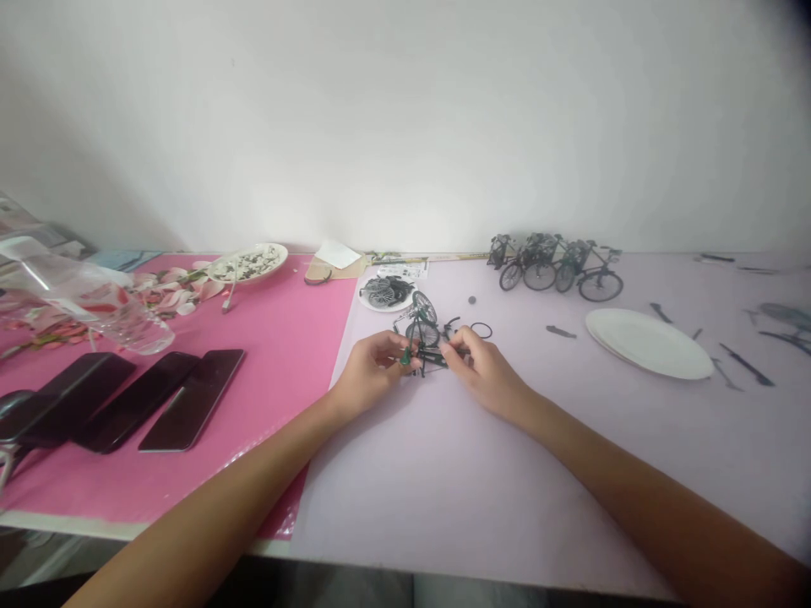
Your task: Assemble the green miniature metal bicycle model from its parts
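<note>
A small dark bicycle frame (432, 358) is held between both hands, low over the lilac sheet. My left hand (373, 367) pinches one end of it, with a green piece (406, 356) showing at the fingertips. On the other end my right hand (480, 370) is closed, thumb and forefinger together. Just behind the fingers are model bicycle wheels (424, 308); whether they are joined to the frame I cannot tell. A thin black ring (481, 330) lies beyond my right hand, and a small round grey piece (472, 300) sits farther back.
Several model bicycles (557, 266) stand by the wall. A plate of dark parts (388, 292) is behind my left hand; white plates (650, 342) and loose parts (748, 365) lie right. On the pink sheet (279, 363) are phones (193, 401), a plastic bottle (95, 295) and petals (171, 291).
</note>
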`<state>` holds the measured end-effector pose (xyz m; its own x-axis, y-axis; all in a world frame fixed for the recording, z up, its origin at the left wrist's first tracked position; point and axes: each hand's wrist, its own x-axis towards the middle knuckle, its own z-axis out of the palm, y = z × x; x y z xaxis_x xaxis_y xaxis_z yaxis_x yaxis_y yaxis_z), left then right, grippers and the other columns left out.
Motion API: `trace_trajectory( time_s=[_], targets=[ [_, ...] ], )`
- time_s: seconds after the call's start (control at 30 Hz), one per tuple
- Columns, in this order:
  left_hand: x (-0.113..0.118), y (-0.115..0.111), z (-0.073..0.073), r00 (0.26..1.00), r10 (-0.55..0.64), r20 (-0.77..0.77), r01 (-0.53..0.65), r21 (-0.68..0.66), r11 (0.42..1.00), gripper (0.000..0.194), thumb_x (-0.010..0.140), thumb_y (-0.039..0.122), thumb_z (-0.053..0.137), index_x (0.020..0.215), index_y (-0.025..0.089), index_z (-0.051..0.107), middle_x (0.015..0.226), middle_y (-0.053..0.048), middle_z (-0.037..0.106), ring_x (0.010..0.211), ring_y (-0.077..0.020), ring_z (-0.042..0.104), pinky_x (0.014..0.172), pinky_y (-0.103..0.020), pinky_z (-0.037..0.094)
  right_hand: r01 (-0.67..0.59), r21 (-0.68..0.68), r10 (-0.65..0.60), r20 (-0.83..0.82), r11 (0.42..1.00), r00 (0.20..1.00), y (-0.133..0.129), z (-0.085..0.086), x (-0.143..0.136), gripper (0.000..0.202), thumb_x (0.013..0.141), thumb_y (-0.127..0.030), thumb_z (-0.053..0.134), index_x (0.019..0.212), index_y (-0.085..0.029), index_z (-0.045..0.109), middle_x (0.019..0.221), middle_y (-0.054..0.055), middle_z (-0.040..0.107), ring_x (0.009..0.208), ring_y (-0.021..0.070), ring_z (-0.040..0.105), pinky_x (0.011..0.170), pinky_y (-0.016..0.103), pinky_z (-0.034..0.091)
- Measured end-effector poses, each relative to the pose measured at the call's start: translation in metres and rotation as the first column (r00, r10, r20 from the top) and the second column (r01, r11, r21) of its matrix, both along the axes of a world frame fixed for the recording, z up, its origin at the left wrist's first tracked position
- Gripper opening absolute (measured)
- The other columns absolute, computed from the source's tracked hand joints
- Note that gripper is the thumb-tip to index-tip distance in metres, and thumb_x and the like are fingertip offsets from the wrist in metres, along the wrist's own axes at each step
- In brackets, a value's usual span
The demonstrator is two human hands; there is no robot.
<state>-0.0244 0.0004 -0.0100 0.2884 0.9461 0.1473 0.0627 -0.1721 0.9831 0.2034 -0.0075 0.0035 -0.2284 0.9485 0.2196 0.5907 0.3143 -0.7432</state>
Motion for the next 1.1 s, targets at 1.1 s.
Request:
trace_trajectory(
  time_s=[1.1],
  targets=[
    [-0.0013, -0.0006, 0.001, 0.999, -0.034, -0.024, 0.034, -0.012, 0.999, 0.037, 0.078, 0.042, 0.086, 0.098, 0.016, 0.069, 0.105, -0.01, 0.077, 0.089, -0.0192, 0.072, 0.084, -0.034, 0.055, -0.045, -0.035, 0.047, 0.048, 0.998, 0.998, -0.0021, 0.0025, -0.0008, 0.037, 0.104, -0.05, 0.045, 0.078, -0.025, 0.038, 0.059, -0.007, 0.041, 0.053, 0.0127, 0.039, 0.056, 0.029, 0.029]
  ],
)
